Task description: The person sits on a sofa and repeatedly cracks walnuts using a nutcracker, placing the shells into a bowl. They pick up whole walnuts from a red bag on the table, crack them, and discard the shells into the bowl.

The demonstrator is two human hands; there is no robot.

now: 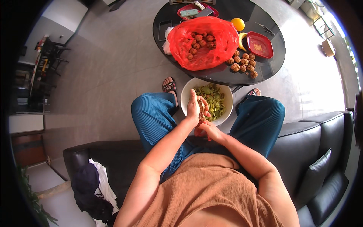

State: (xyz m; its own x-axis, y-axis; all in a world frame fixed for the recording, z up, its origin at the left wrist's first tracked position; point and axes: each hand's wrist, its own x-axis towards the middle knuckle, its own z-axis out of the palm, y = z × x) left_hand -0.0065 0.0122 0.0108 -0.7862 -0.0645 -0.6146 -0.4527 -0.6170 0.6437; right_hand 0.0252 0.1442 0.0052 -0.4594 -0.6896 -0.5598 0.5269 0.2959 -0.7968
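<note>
My left hand (194, 108) is closed round a brownish, elongated thing (201, 109), much of it hidden by the fingers. Against its lower end sits my right hand (210, 131), fingers curled in. Small red spots show at those fingers, and I cannot make out whether they are nails or part of a tool. Both hands are over the near left part of a white bowl (185, 96), which stands between my knees. Green and yellowish curled pieces (216, 99) lie in the bowl.
A round black table (270, 70) stands just beyond the bowl. On it are an open red plastic bag (181, 39) of walnuts, loose walnuts (242, 65), a red tray (259, 44), a yellow round fruit (238, 24), a banana (242, 39) and scissors (266, 28). I sit on a black sofa (298, 138).
</note>
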